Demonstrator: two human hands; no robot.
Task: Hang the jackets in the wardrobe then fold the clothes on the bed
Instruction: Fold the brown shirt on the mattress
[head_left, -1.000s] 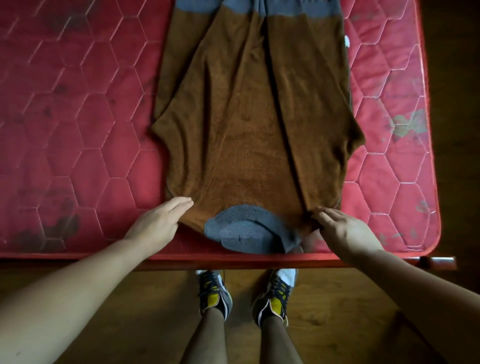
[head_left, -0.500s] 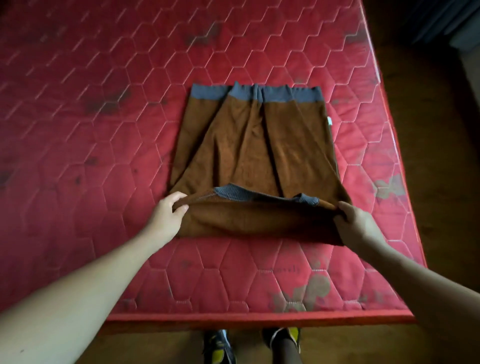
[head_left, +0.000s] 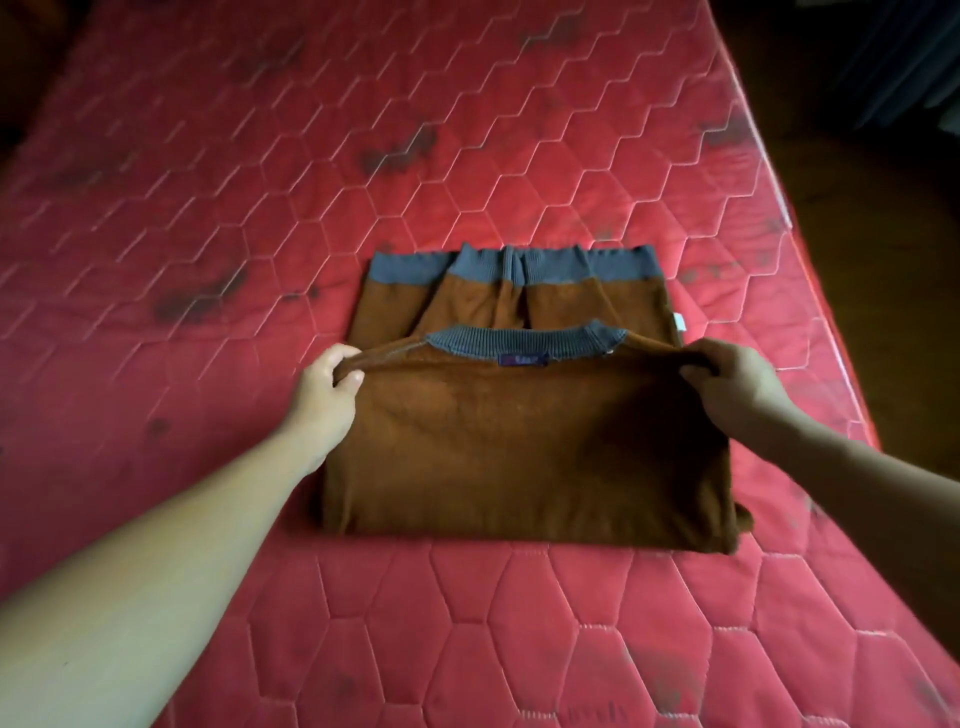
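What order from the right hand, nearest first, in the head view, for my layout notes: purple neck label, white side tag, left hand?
1. white side tag, sweater right edge.
2. purple neck label, centre.
3. left hand, opposite corner.

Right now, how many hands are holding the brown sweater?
2. The left hand pinches the sweater at its left shoulder edge, and the right hand pinches its right shoulder edge. The grey collar sits between them, above the red mattress.

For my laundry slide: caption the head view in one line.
The left hand and right hand pinch a brown sweater by its shoulders, folded toward its grey hem, on a red mattress.
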